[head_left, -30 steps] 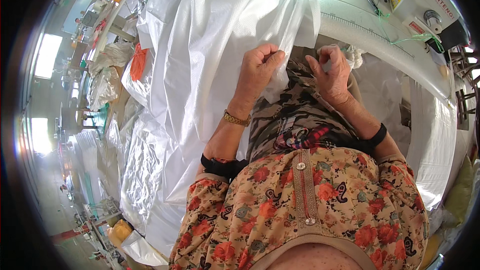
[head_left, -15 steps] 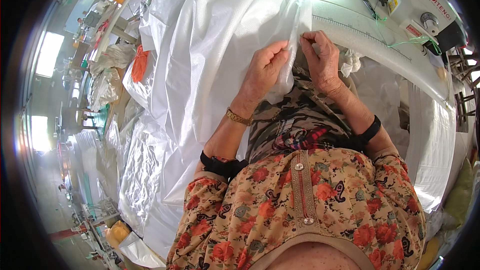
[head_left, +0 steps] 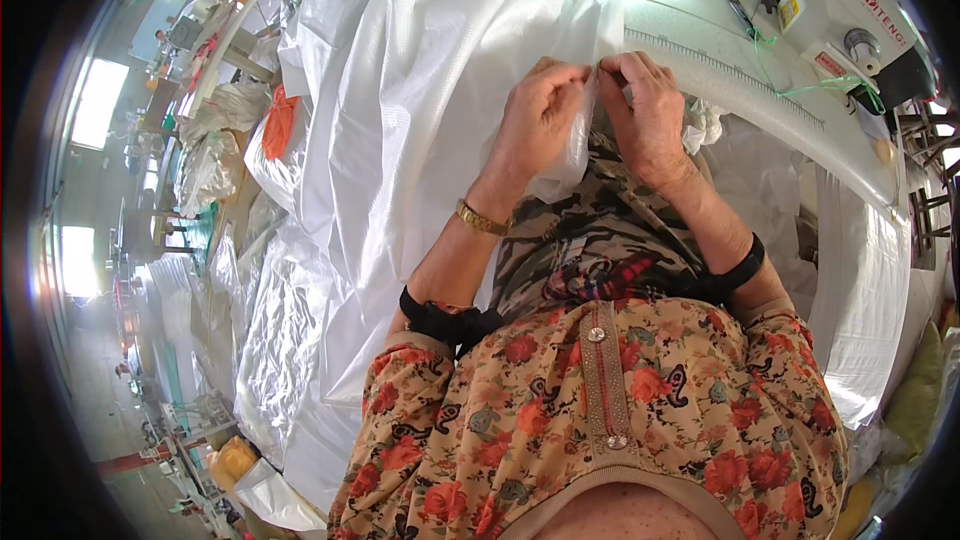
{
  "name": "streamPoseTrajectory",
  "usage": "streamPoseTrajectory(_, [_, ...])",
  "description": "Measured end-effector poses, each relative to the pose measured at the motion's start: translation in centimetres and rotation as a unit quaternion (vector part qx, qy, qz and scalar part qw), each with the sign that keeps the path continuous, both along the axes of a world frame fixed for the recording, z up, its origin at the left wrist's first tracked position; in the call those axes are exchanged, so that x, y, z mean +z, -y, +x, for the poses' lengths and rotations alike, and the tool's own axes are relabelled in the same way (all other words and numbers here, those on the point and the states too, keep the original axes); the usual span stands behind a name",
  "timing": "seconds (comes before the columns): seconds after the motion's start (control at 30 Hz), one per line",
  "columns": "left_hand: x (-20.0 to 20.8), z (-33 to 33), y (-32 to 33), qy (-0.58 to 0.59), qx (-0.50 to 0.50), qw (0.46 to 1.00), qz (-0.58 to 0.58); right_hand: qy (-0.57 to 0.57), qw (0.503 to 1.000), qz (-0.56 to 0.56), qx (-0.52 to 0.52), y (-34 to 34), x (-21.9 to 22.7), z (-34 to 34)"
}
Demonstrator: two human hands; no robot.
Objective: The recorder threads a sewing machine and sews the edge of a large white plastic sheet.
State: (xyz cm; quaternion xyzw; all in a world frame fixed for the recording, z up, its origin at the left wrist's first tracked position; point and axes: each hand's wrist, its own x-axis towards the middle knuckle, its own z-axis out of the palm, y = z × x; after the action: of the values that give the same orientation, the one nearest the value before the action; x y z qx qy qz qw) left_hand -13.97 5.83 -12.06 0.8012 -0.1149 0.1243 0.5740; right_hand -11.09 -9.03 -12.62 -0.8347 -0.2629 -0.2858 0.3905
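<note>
A large sheet of white woven plastic [head_left: 400, 90] spreads over the table and hangs down to my left. At its right edge both my hands work close together, above my lap. My left hand [head_left: 540, 115] is closed, thumb and fingers pinching the sheet's edge. My right hand [head_left: 645, 115] has its thumb and forefinger pinched at the same edge, its fingertips nearly touching the left ones. What lies between the right fingertips is too small to make out.
To the right stands a white sewing machine [head_left: 835, 35] with green thread [head_left: 850, 82] trailing from it. Small thread snips [head_left: 738, 12] lie on the white table [head_left: 690, 15], which has a printed ruler [head_left: 720, 70] along its front. An orange bundle [head_left: 280, 125] is at the left.
Both hands have drawn together at the sheet's edge and shifted slightly. The left hand has moved up and to the right, and its fingertips now meet the right hand's.
</note>
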Motion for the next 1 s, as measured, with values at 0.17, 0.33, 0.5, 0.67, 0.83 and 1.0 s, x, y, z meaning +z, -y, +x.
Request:
streamPoseTrajectory(0.17, [2.0, 1.3, 0.9, -0.158, -0.011, 0.981, -0.109, 0.057, 0.99, -0.127, -0.029, 0.2, 0.7, -0.3])
streamPoseTrajectory(0.33, [-1.2, 3.3, 0.7, -0.078, -0.027, 0.966, -0.246, 0.11, 0.97, -0.209, 0.064, 1.1, 1.1, 0.1])
streamPoseTrajectory(0.5, [2.4, 3.8, -1.0, -0.069, 0.051, 0.996, -0.001, -0.096, 0.993, 0.061, 0.042, 2.2, 0.6, 3.9])
streamPoseTrajectory(0.67, [7.0, 6.8, -1.2, 0.005, -0.026, 0.985, 0.17, -0.088, 0.994, -0.063, -0.029, -5.3, -2.4, 8.9])
streamPoseTrajectory(0.83, [6.0, 7.6, -2.6, 0.025, -0.097, 0.956, 0.276, -0.115, 0.98, 0.084, 0.137, -8.6, -4.2, 6.4])
streamPoseTrajectory(1.0, [-0.1, 4.7, -0.2, 0.044, -0.025, 0.94, 0.338, 0.016, 0.961, -0.225, 0.161, -3.7, -8.3, 1.2])
